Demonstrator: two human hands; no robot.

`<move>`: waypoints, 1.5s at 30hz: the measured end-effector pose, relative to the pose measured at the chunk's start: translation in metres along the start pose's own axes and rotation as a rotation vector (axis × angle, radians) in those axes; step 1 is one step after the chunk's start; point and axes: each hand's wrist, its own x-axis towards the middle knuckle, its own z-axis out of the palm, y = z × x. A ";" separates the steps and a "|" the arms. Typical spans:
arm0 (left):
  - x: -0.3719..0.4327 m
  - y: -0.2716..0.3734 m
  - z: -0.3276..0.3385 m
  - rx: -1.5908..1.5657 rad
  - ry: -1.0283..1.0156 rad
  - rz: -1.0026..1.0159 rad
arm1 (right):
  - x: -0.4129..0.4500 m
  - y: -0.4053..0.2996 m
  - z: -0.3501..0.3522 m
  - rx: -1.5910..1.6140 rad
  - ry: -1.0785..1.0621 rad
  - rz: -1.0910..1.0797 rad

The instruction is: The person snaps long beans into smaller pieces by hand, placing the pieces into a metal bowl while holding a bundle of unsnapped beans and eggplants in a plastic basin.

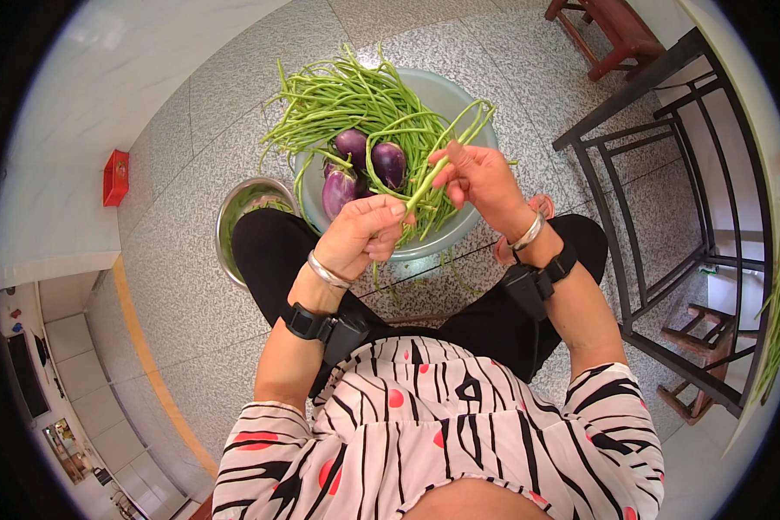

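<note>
Both of my hands are raised over the near side of a pale blue-green plastic basin (411,252). My left hand (364,231) pinches the lower end of a small bunch of green long beans (427,184) between thumb and fingers. Farther up the same beans, my right hand (484,182) grips them with thumb and fingertips; the beans loop up beyond it. A large heap of long beans (351,91) fills the basin and hangs over its far left rim. Several purple eggplants, one of them a round eggplant (389,166), lie among the beans.
A stainless steel bowl (223,227) with green pieces inside stands left of the basin, partly behind my knee. Bean scraps (458,273) lie on the speckled tile floor. At right are a black metal frame (598,188), wooden stools (624,39) and more beans (777,351).
</note>
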 end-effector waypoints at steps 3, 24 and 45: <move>0.006 -0.004 0.002 -0.103 0.038 0.043 | -0.005 0.008 0.004 -0.491 0.082 -0.025; 0.017 -0.017 0.002 -0.281 0.134 0.070 | -0.007 0.025 0.012 -0.936 0.076 -0.665; -0.006 -0.020 -0.020 -0.532 0.007 -0.031 | 0.007 0.028 -0.030 -1.852 0.298 0.029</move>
